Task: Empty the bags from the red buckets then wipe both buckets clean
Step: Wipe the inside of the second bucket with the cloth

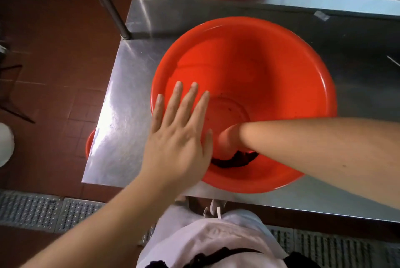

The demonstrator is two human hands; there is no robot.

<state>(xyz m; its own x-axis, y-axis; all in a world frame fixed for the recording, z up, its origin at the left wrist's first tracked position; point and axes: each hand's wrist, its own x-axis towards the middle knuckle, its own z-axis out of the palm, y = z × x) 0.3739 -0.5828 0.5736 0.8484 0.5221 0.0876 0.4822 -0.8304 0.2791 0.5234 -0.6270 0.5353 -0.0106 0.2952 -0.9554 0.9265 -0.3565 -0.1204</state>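
L hand (pixel 176 135) flat on red bucket (pixel 281 68) rim | R hand (pixel 227 142) inside, on dark cloth (pixel 236 160)

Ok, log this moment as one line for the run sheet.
phase: wiping | left hand: flat on red bucket rim | right hand: inside bucket, on dark cloth, grip hidden | bucket: on steel table

A single wide-angle camera sits on the person's head and looks steeply down and forward, close over the work. The round red plastic bucket (pixel 244 105) fills the middle of the view, standing on the brushed stainless steel table (pixel 121 103), with straight edges bowing toward the borders. The left hand (pixel 179 135) enters from 7 o'clock and the right forearm from 3 o'clock. The brown tiled floor (pixel 49 46) runs off toward 9 o'clock, and the person's own white clothing (pixel 212 244) lies at 6 o'clock.
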